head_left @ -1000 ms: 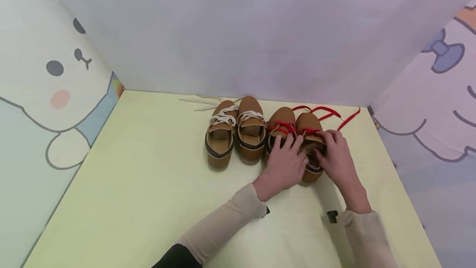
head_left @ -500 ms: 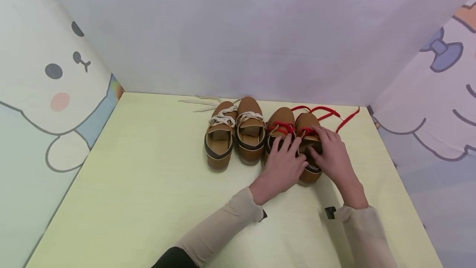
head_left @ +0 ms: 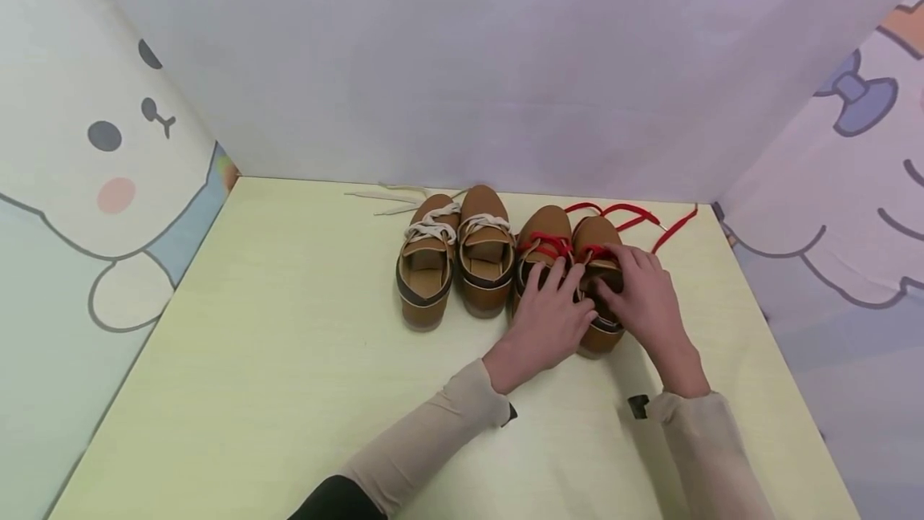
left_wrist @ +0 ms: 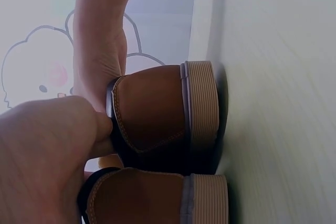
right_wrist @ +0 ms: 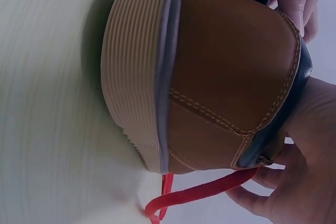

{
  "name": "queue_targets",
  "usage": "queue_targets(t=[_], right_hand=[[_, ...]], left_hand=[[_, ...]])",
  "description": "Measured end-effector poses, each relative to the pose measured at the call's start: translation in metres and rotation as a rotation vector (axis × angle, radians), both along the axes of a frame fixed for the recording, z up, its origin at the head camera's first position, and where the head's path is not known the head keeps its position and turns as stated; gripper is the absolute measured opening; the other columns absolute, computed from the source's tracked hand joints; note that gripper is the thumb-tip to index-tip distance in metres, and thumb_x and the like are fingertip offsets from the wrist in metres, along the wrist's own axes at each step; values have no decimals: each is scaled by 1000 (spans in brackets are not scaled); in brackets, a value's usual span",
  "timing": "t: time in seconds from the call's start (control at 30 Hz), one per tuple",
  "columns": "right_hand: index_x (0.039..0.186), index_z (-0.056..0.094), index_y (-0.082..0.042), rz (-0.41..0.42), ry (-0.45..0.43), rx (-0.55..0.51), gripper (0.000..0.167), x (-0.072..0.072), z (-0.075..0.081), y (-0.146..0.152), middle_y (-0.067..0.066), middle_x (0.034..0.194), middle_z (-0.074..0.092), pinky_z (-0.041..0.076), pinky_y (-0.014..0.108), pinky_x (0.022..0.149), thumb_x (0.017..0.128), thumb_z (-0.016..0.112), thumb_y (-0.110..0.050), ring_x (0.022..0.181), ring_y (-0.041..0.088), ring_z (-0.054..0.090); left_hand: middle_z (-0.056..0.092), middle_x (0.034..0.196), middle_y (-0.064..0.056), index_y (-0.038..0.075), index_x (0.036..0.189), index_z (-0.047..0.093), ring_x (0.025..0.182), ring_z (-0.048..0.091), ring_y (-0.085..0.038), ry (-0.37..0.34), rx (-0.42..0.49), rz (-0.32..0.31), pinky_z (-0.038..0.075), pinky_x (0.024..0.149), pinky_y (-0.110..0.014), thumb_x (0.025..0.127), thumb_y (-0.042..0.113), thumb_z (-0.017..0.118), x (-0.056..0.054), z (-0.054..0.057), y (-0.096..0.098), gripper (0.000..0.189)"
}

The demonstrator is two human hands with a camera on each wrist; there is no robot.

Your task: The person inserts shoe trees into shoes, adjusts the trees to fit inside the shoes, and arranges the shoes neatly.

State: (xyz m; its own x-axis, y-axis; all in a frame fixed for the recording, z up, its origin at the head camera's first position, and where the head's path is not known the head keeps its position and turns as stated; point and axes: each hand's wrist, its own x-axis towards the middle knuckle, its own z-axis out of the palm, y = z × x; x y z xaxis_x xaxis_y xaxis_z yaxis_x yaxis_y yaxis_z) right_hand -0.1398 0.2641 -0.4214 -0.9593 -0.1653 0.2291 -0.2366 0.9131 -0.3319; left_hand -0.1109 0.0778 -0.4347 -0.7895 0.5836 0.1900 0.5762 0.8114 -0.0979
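Observation:
Two brown shoes with red laces stand side by side, toes toward the back wall. My right hand [head_left: 648, 295] grips the outer collar of the right-hand red-laced shoe [head_left: 595, 235], its thumb inside the opening. My left hand [head_left: 545, 327] lies over both red-laced shoes. Its thumb is at the inner collar of that same shoe, with the fingers curved over the left-hand red-laced shoe [head_left: 545, 223]. In the left wrist view, the brown heel [left_wrist: 152, 111] and ribbed sole sit flat on the table. A red lace [right_wrist: 205, 192] trails past the shoe in the right wrist view.
To the left stand two similar brown shoes with white laces, one outer shoe [head_left: 424, 287] and one inner shoe [head_left: 487, 279]. Loose white lace ends [head_left: 386, 197] and red lace ends [head_left: 674, 231] lie near the back wall [head_left: 462, 87]. Cartoon-printed panels flank the pale table [head_left: 289, 343].
My right hand has shifted slightly left and forward along the shoe's collar, its thumb moving further over the opening. The left hand and the shoes stay nearly where they were.

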Motion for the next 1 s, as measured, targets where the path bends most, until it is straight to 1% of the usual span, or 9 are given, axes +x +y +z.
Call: queue_targets(t=[0.23, 0.47, 0.57, 0.7, 0.83, 1.0], right_hand=[[140, 55, 1, -32, 8, 2, 57, -1, -1, -6, 33, 137, 59, 42, 74, 99, 90, 78, -14, 129, 53, 50], [141, 53, 0, -71, -17, -4, 57, -1, -2, -11, 33, 138, 56, 42, 72, 100, 91, 77, -14, 128, 53, 48], [141, 53, 1, -58, -23, -16, 57, -1, -2, -10, 32, 138, 55, 42, 72, 102, 92, 77, -13, 129, 53, 47], [141, 52, 2, -24, -33, -27, 56, -2, -1, -6, 33, 137, 53, 43, 70, 104, 92, 77, -11, 129, 53, 44], [143, 51, 0, -6, -68, -36, 58, -3, 2, -1, 32, 140, 52, 43, 71, 105, 93, 76, -10, 131, 52, 42], [146, 49, -3, 3, -114, -42, 61, -2, 5, 2, 30, 145, 49, 42, 74, 105, 92, 77, -8, 135, 51, 39]], left_hand=[[42, 160, -3, 43, 127, 70, 154, 36, -30, -4, -1, -2, 29, 124, -56, 111, 50, 34, 0, 0, -2, 39], [41, 160, -2, 43, 126, 70, 153, 37, -30, -9, -12, -1, 28, 123, -55, 111, 49, 36, 1, 0, -3, 38], [41, 160, -3, 42, 126, 70, 154, 36, -30, -11, -11, -4, 28, 123, -56, 111, 49, 35, 0, 0, -3, 38], [40, 160, -3, 42, 129, 69, 152, 36, -30, -8, -9, -14, 29, 122, -56, 111, 50, 34, -3, 1, -2, 40], [44, 157, -2, 42, 131, 67, 146, 42, -26, 4, -9, -19, 32, 117, -54, 110, 53, 36, -7, 6, -1, 39], [55, 143, 1, 37, 135, 63, 132, 51, -23, 64, 41, -11, 38, 110, -52, 105, 53, 49, -12, 12, 0, 36]])
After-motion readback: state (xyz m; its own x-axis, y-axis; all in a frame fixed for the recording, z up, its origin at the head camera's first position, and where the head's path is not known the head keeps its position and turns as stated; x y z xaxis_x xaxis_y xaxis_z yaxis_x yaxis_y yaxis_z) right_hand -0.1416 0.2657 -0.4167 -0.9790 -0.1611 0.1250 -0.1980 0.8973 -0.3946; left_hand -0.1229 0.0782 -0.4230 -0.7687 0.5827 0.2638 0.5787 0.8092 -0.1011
